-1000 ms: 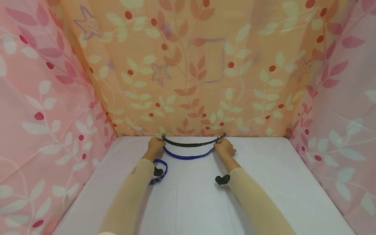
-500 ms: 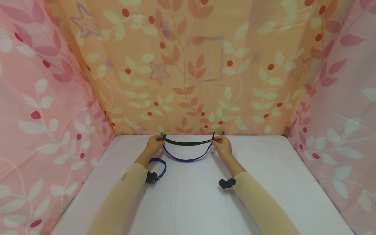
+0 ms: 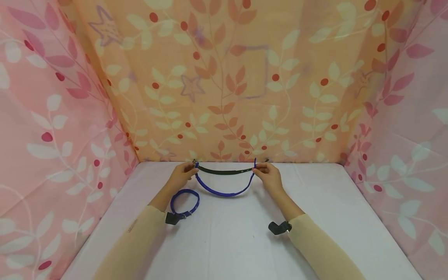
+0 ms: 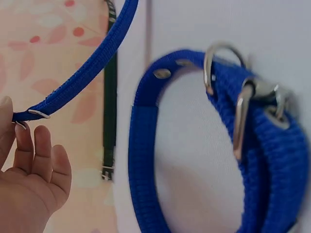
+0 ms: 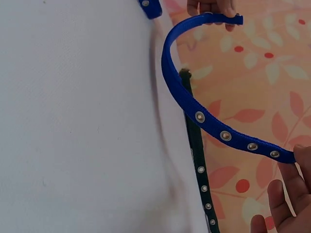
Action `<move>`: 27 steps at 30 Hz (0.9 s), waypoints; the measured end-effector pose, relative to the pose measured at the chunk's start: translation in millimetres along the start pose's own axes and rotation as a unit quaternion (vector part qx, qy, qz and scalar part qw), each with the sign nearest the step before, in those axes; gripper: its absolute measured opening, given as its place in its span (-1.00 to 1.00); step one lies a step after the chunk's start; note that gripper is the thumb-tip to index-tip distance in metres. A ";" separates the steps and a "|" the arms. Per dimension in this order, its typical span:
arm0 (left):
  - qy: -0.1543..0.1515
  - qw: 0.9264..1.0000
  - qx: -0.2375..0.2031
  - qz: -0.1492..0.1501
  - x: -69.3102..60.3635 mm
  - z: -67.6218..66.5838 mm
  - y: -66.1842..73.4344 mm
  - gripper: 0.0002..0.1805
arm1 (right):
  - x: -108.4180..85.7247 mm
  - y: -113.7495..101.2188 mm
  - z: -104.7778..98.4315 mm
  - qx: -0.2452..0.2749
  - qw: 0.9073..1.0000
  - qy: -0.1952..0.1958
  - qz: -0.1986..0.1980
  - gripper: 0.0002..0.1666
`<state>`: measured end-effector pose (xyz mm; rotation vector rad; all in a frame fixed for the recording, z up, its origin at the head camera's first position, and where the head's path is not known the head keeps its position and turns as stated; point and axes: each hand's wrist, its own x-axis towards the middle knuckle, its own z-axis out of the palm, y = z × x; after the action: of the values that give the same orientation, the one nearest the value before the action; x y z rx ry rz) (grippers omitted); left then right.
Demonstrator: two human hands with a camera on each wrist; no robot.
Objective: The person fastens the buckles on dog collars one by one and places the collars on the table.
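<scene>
A blue collar (image 3: 224, 194) hangs unfastened in a downward curve between my two hands. My left hand (image 3: 179, 175) pinches its buckle end between thumb and fingertips; a metal ring shows there in the left wrist view. At the other end, my right hand (image 3: 269, 175) pinches the tip, beside a row of metal eyelets (image 5: 225, 136) seen in the right wrist view. Behind it a dark green collar (image 3: 224, 172) lies stretched along the table's far edge. Another blue collar (image 4: 143, 165), buckled into a loop, rests on the table near my left forearm.
The white table (image 3: 224, 241) is enclosed by floral cloth, orange at the back (image 3: 224, 116) and pink at the left (image 3: 52, 175) and right (image 3: 402, 155). Black wrist cameras (image 3: 279, 228) stick out from both sleeves.
My hands have come slightly closer together, so the held blue collar sags lower. Both forearms have swung outward, uncovering more of the buckled blue collar. The dark green collar stays in place.
</scene>
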<state>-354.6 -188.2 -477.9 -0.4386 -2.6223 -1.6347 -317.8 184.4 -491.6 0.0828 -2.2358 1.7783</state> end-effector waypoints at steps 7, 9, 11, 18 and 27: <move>0.015 1.000 -0.007 0.021 -20.3 -2.3 21.6 -0.68 | -17.4 -23.6 -16.6 -0.009 0.999 -0.020 -0.027 -0.68; 0.012 0.999 -0.021 0.031 -28.3 -1.8 28.0 -0.67 | -24.2 -29.8 -23.2 -0.010 0.999 -0.020 -0.034 -0.68; 0.003 0.999 -0.034 0.039 -37.3 -1.2 33.3 -0.64 | -32.1 -36.3 -29.8 -0.006 0.999 -0.025 -0.037 -0.68; -0.007 0.998 -0.054 0.033 -73.0 0.7 48.9 -0.65 | -60.9 -53.7 -51.0 -0.021 0.997 -0.026 -0.063 -0.67; -0.011 0.996 -0.052 0.069 -105.9 8.2 97.0 -0.69 | -91.6 -91.5 -67.5 -0.054 0.992 -0.035 -0.113 -0.74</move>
<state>-227.9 -164.9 -413.9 -0.6286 -2.4668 -1.7372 -197.6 215.6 -414.7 0.3659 -2.2650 1.5561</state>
